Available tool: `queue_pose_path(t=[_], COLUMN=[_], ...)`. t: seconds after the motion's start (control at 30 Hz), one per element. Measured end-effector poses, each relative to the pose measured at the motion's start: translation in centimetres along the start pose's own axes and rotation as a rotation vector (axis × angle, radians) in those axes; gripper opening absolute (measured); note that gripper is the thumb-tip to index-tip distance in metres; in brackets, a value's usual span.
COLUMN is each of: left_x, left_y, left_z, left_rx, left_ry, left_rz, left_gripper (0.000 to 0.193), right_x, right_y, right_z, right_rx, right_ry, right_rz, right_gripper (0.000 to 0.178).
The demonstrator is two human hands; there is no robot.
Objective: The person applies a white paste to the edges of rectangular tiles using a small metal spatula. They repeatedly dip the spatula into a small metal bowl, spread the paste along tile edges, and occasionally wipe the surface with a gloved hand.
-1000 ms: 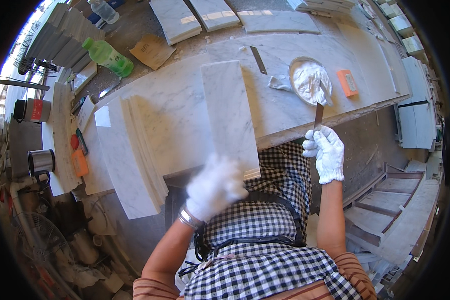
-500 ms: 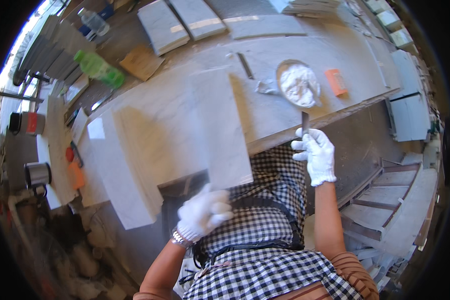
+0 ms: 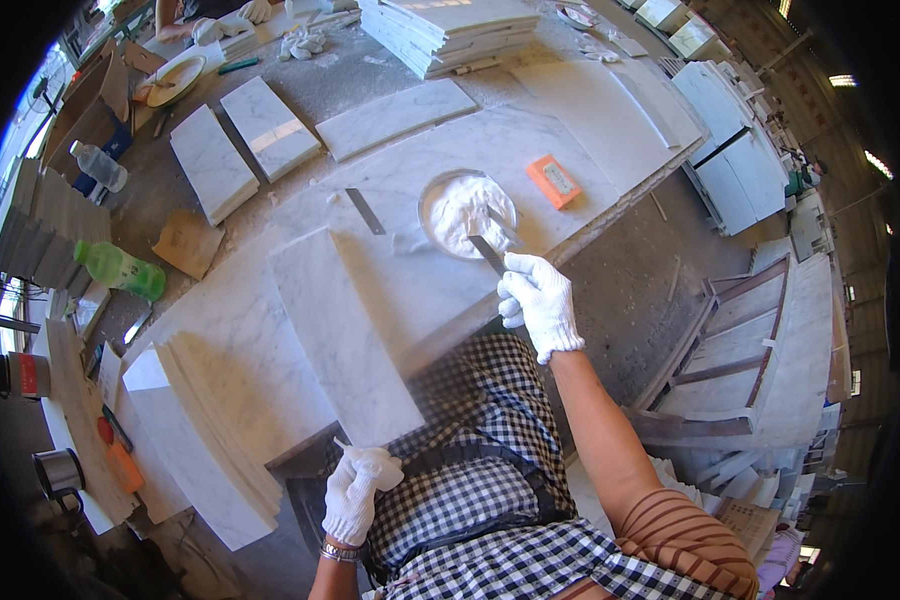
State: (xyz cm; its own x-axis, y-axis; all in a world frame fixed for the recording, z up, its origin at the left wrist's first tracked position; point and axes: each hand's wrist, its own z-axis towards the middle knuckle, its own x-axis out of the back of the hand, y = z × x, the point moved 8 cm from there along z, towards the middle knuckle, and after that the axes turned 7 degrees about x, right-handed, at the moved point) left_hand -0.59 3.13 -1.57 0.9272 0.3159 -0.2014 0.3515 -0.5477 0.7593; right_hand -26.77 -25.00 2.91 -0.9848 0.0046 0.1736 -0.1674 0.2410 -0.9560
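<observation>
My right hand (image 3: 537, 302), in a white knit glove, pinches a thin dark metal scraper blade (image 3: 487, 254). The blade's tip overlaps the near rim of a round bowl (image 3: 425, 205) of white paste (image 3: 460, 212), where another flat strip (image 3: 504, 226) stands. In front of me a long white marble tile (image 3: 342, 330) lies across the workbench, its near end jutting past the edge. Just below that end is my gloved left hand (image 3: 358, 487), with curled fingers. What it holds, if anything, is hidden. A second metal strip (image 3: 365, 212) lies left of the bowl.
An orange box (image 3: 553, 182) sits right of the bowl. Stacked tiles (image 3: 205, 440) stand at the left. Farther back are more marble tiles (image 3: 395, 120), a green bottle (image 3: 120, 270) and a clear bottle (image 3: 100, 165). Another person's gloved hands (image 3: 232, 22) work at the far side.
My view has swung up and to the right, bringing the far side into sight. My right hand has brought the scraper blade to the bowl's rim. My left hand is closer to the tile's near end.
</observation>
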Motion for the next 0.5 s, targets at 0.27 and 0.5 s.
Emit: queue_pose_path(t=[0.27,0.5], left_x=[-0.2,-1.2], left_y=[-0.6,0.5], left_z=[0.3,1.9], left_rx=[0.015,-0.052], left_ry=[0.021,-0.018], left_rz=[-0.103,-0.007], left_gripper=[0.044,0.051], right_x=[-0.6,-0.5], right_y=[-0.1,-0.3], right_z=[1.2,1.1], right_rx=[0.019,0.01], right_ry=[-0.021,-0.007], right_rz=[0.012,-0.009], right_gripper=[0.03,0.031])
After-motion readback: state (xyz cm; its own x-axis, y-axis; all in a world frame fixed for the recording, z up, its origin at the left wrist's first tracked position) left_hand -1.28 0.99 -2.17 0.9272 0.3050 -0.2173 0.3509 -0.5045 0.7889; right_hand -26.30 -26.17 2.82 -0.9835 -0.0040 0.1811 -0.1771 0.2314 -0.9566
